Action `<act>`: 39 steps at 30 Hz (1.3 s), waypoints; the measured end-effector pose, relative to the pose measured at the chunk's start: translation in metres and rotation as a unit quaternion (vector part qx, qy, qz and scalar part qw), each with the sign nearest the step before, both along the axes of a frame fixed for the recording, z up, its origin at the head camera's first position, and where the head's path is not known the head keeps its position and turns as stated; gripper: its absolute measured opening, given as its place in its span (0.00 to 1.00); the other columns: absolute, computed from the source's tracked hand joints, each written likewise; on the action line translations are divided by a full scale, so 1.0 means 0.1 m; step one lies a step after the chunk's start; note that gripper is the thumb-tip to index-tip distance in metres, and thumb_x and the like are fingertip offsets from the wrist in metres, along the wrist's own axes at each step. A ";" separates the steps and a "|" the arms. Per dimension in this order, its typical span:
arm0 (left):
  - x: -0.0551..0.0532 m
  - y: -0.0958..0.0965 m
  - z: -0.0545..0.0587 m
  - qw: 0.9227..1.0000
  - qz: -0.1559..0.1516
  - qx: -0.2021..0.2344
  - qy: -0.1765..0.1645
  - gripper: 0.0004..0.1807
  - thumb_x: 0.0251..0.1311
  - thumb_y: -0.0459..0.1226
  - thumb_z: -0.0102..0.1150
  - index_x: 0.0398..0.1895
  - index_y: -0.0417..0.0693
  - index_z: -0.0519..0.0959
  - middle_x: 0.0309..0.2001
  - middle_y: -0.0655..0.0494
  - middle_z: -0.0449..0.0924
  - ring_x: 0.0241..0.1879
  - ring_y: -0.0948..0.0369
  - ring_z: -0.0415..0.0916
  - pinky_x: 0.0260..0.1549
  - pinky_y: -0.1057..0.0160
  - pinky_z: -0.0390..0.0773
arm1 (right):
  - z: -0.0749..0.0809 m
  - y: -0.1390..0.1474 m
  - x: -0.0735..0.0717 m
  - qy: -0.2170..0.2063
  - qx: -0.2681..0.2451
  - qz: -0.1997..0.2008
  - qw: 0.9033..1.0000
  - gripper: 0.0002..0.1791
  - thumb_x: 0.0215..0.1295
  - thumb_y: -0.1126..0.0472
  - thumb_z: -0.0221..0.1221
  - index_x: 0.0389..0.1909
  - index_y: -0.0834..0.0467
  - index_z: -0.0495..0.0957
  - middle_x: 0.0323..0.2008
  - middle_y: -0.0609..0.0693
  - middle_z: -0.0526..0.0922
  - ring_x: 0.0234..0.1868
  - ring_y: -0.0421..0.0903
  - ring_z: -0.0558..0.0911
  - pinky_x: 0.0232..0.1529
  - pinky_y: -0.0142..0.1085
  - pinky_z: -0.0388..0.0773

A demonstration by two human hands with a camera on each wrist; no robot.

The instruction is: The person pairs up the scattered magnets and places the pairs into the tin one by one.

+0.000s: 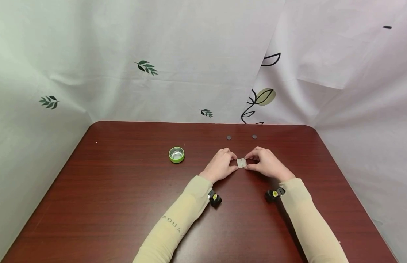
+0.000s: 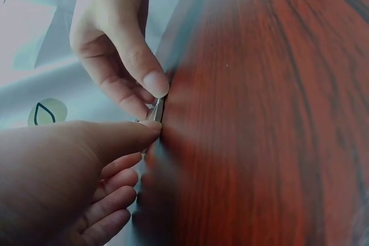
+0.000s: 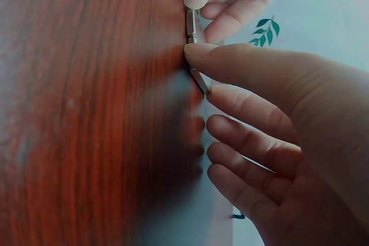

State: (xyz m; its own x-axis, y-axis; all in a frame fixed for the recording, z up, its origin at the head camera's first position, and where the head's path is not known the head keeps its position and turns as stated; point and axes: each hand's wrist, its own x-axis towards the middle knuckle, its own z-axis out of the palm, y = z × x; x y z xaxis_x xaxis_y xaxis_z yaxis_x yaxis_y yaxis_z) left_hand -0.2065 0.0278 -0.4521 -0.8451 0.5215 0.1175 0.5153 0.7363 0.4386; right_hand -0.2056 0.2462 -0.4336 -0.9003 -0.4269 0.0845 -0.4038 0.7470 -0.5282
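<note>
Two small, flat, pale grey pieces lie side by side on the table, a left piece (image 1: 239, 163) and a right piece (image 1: 244, 163), with a thin seam between them. From the left, my left hand (image 1: 221, 164) pinches the outer side of the left piece between thumb and forefinger. My right hand (image 1: 268, 163) does the same with the right piece from the opposite side. Seen edge-on in the right wrist view, the thin grey piece (image 3: 199, 80) under my right fingers leans at an angle. The other fingers of both hands curve loosely behind the pieces.
Two small dark discs, one on the left (image 1: 229, 137) and one on the right (image 1: 254, 137), lie near the table's back edge. A small green bowl (image 1: 176, 160) with a shiny metal inside stands left of my hands. White leaf-patterned curtains (image 1: 177, 87) surround the reddish-brown table (image 1: 124, 204).
</note>
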 end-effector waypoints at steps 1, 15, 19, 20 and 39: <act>0.00 0.00 0.00 1.000 0.000 -0.001 0.000 0.18 0.64 0.44 0.71 0.52 0.44 0.84 0.45 0.55 0.77 0.49 0.57 0.72 0.53 0.66 0.72 | 0.00 0.00 0.00 0.001 -0.001 0.001 1.000 0.16 0.54 0.60 0.77 0.43 0.60 0.88 0.37 0.49 0.81 0.38 0.47 0.79 0.41 0.43 0.77; 0.03 0.01 0.01 1.000 0.001 -0.004 0.006 0.18 0.64 0.45 0.70 0.52 0.44 0.84 0.47 0.54 0.77 0.51 0.56 0.72 0.55 0.65 0.71 | -0.05 -0.10 0.02 0.018 -0.025 0.022 0.999 0.17 0.54 0.59 0.78 0.42 0.61 0.85 0.36 0.49 0.79 0.38 0.47 0.77 0.42 0.42 0.77; 0.03 0.00 0.00 1.000 0.003 -0.007 0.014 0.18 0.64 0.45 0.71 0.51 0.44 0.84 0.46 0.55 0.77 0.50 0.56 0.72 0.55 0.65 0.71 | -0.07 -0.11 0.01 0.026 -0.028 0.033 0.999 0.16 0.56 0.59 0.77 0.42 0.61 0.85 0.35 0.49 0.79 0.38 0.46 0.77 0.41 0.42 0.77; 0.03 0.00 0.00 1.000 0.003 -0.008 0.015 0.18 0.64 0.45 0.71 0.52 0.44 0.84 0.46 0.55 0.77 0.50 0.56 0.72 0.55 0.65 0.71 | -0.07 -0.11 0.01 0.028 -0.028 0.034 0.999 0.16 0.56 0.59 0.77 0.42 0.60 0.85 0.35 0.48 0.78 0.37 0.46 0.77 0.41 0.41 0.76; 0.08 -0.22 0.05 0.998 0.014 0.048 -0.023 0.26 0.62 0.50 0.71 0.56 0.43 0.80 0.49 0.53 0.78 0.53 0.56 0.73 0.57 0.61 0.72 | -0.04 -0.10 0.01 -0.006 -0.024 0.028 0.999 0.15 0.56 0.60 0.76 0.42 0.59 0.84 0.36 0.50 0.77 0.39 0.48 0.77 0.42 0.43 0.77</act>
State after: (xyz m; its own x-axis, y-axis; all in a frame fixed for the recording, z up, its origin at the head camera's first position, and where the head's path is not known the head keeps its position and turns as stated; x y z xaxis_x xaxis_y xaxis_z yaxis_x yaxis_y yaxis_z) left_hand -0.1988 0.0053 -0.4475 -0.8648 0.4860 0.1259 0.4726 0.7034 0.5309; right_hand -0.2048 0.2365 -0.4375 -0.8761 -0.4724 0.0960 -0.4379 0.6967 -0.5682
